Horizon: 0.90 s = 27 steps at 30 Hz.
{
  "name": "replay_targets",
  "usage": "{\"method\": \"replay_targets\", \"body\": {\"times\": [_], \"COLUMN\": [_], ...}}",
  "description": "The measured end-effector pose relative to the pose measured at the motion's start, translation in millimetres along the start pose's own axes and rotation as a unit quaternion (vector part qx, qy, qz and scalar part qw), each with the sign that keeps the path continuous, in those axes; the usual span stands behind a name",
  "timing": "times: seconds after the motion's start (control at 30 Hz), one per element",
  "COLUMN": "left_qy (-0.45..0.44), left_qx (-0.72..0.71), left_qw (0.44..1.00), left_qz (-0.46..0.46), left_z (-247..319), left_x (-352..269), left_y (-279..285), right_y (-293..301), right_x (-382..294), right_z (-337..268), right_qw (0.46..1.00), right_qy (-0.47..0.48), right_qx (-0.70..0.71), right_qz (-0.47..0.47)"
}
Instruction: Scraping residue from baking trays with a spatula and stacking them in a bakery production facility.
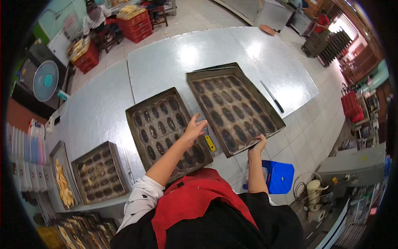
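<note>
My right hand (258, 145) grips the near right corner of a large metal baking tray (230, 109) with dark oval marks on its lined bottom. That tray's near edge reaches past the table's edge, and a second rim shows at its far side. My left hand (196, 128) is held over the right side of another baking tray (161, 124) with similar ovals, its fingers apart and nothing visible in them. Just below it, a tool with a yellow handle (210, 143) lies between the two trays; its blade is partly hidden.
A knife with a black handle (276, 104) lies right of the trays on the metal table (158, 59). To the left are a smaller oval-marked tray (99, 174) and a tray of pastry pieces (63, 185). A blue plastic stool (278, 177) stands by my right arm.
</note>
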<state>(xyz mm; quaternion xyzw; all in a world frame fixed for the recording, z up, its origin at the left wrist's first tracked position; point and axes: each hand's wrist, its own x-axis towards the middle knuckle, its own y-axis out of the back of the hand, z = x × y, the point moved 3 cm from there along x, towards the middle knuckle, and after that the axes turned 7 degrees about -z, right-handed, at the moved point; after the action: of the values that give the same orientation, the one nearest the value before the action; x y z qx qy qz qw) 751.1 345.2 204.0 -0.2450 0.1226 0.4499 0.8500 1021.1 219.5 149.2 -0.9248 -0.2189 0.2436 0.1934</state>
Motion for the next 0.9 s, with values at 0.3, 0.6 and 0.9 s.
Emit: {"method": "replay_targets", "body": {"times": [0.3, 0.6, 0.9], "left_qy": [0.043, 0.029, 0.042], "left_qx": [0.059, 0.19, 0.202], "left_qw": [0.962, 0.799, 0.793], "left_qz": [0.265, 0.569, 0.574], "left_z": [-105.5, -251.1, -234.1], "left_x": [-58.8, -175.9, -191.7], "left_y": [91.7, 181.9, 163.3], "right_y": [8.2, 38.3, -40.1], "right_x": [67.7, 112.4, -83.8], "right_z": [20.8, 50.3, 96.2], "right_qw": [0.997, 0.937, 0.571], "right_qy": [-0.059, -0.107, 0.311], "right_qx": [-0.045, -0.331, -0.554], "right_qz": [-0.035, -0.025, -0.521]}}
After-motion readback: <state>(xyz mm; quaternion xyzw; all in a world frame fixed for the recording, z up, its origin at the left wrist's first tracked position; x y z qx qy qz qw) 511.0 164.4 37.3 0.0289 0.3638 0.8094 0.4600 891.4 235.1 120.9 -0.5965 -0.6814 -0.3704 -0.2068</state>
